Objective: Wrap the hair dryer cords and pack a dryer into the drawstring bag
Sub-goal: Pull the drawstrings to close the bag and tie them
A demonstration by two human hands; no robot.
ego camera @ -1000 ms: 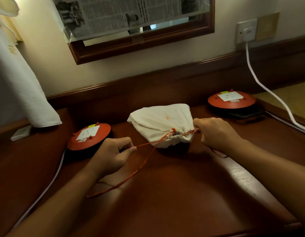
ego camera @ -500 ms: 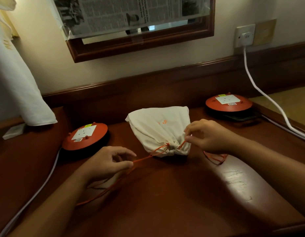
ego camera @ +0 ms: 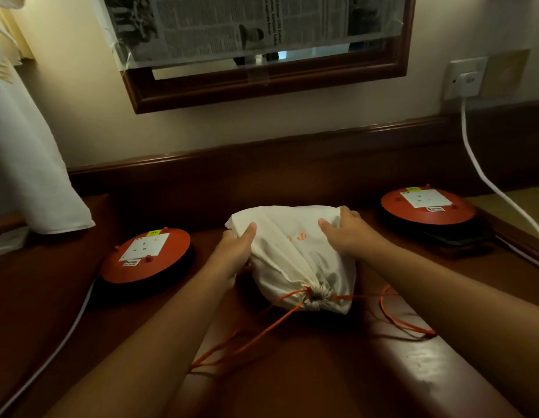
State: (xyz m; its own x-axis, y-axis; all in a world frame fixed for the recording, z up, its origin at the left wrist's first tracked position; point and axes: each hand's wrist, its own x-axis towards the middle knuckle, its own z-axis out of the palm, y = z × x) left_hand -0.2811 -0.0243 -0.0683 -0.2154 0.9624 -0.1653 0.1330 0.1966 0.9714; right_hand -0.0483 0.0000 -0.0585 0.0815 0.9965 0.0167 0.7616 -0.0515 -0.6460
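Drawstring bag (ego camera: 295, 260): cream cloth, full, at the middle of the wooden desk (ego camera: 292, 387), cinched mouth on the near side.
Orange drawstrings (ego camera: 262, 333): loose, trailing near-left and right over the desk.
Left hand (ego camera: 236, 251): grips the bag's left side, thumb on top.
Right hand (ego camera: 349, 233): grips the bag's far right corner.
Red cord reels: one left (ego camera: 146, 259), one far right (ego camera: 426, 206), bag between them.

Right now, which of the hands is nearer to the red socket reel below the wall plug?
Right. The right hand grips the drawstring bag on its right side, just left of that reel; the left hand grips the opposite side, farther away.
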